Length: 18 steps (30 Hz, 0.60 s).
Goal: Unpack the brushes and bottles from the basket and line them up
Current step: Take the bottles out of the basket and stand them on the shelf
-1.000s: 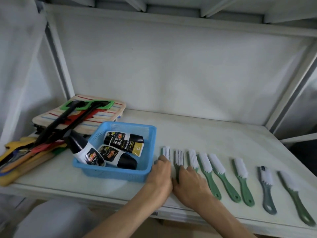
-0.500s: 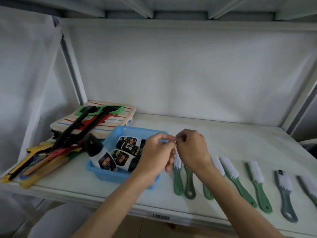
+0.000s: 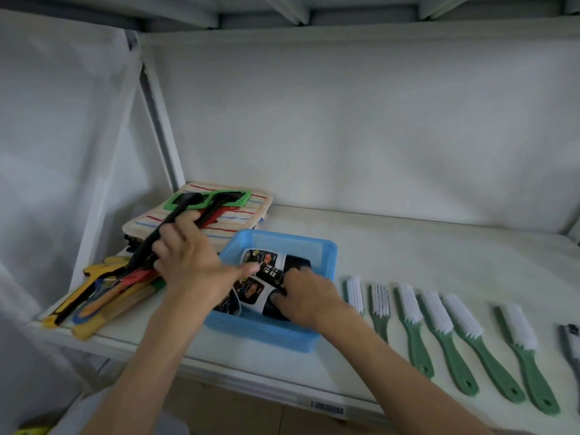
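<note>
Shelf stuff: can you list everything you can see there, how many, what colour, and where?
Basket: one, blue, front middle of the shelf.
Bottles: at least two, black and white labels, inside the basket; hands hide part.
Green brushes: six, white bristles, in a row right of the basket.
Grey brush: one, at the right edge, cut off.
Striped cloth pad: one, cream, behind the basket on the left.
Long-handled tools: a mixed-colour pile, far left; count unclear.
Left hand: over the basket's left rim.
Right hand: in the basket, on a bottle.
</note>
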Available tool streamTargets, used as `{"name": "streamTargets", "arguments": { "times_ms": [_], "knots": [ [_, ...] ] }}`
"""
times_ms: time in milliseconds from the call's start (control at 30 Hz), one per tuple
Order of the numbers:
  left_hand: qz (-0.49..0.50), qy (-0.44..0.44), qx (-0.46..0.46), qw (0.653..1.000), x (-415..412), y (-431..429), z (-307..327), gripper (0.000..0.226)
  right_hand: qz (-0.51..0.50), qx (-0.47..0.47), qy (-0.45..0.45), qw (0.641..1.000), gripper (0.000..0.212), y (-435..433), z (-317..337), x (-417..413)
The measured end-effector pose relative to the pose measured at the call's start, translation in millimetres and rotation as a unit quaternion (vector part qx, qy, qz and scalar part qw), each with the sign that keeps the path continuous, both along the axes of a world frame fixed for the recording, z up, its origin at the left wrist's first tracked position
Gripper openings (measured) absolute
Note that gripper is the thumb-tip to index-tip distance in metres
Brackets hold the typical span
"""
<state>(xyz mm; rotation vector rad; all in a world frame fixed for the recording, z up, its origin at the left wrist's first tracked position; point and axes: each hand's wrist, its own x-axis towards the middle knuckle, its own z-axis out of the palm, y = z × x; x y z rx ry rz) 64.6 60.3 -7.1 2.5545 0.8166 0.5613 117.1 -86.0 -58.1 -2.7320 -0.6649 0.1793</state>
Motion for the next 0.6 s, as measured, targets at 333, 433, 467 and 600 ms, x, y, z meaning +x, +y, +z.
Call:
{"name": "streamTargets", "arguments": {
  "times_ms": [333, 433, 467, 600],
  "knots": [
    [-0.056, 0.108, -0.139, 0.983, -4.1, 26.2, -9.3, 0.052, 0.008, 0.009, 0.074, 0.997, 0.039, 10.1, -0.2, 0.0],
    [-0.039, 0.089, -0.145, 0.985, -0.1, 21.6, -8.5, 0.056, -0.026, 0.076, 0.071, 0.994, 0.042, 9.4, 3.2, -2.1],
    [-0.043, 0.069, -0.144, 0.986, 1.0, 18.4, -6.1, 0.053, -0.046, 0.121, 0.069, 0.989, 0.042, 8.0, 5.3, -1.1],
    [-0.082, -0.134, -0.132, 0.979, 4.5, -4.4, 6.9, 0.048, -0.104, 0.28, 0.071, 0.952, 0.037, -14.6, 30.5, 10.4]
  ]
}}
